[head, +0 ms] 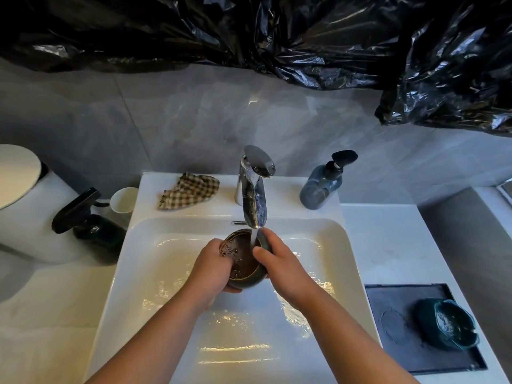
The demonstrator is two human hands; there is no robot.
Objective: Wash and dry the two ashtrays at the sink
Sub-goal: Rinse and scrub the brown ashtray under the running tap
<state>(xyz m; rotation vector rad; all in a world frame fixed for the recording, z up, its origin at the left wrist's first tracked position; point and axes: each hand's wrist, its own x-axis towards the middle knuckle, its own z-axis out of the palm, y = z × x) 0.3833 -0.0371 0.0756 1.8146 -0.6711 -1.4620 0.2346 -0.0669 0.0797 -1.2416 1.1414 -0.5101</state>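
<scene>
A round dark ashtray (243, 261) with a gold rim is held over the white sink (327, 245), right under the chrome faucet (253, 195). Water runs from the spout into it, and the inside is full of brownish, bubbly water. My left hand (213, 268) cups it from the left and below, its fingers reaching inside. My right hand (279, 261) grips the right rim, thumb over the edge. A second, teal ashtray (450, 327) with grey ash in it sits on a dark mat (399, 322) on the counter to the right.
A checked cloth (188, 189) lies on the sink's back ledge, left of the faucet. A blue-grey soap pump bottle (322, 184) stands right of the faucet. A dark pump bottle (91, 225) and a white cup (123, 200) stand to the left. Black plastic sheeting (304, 37) hangs above.
</scene>
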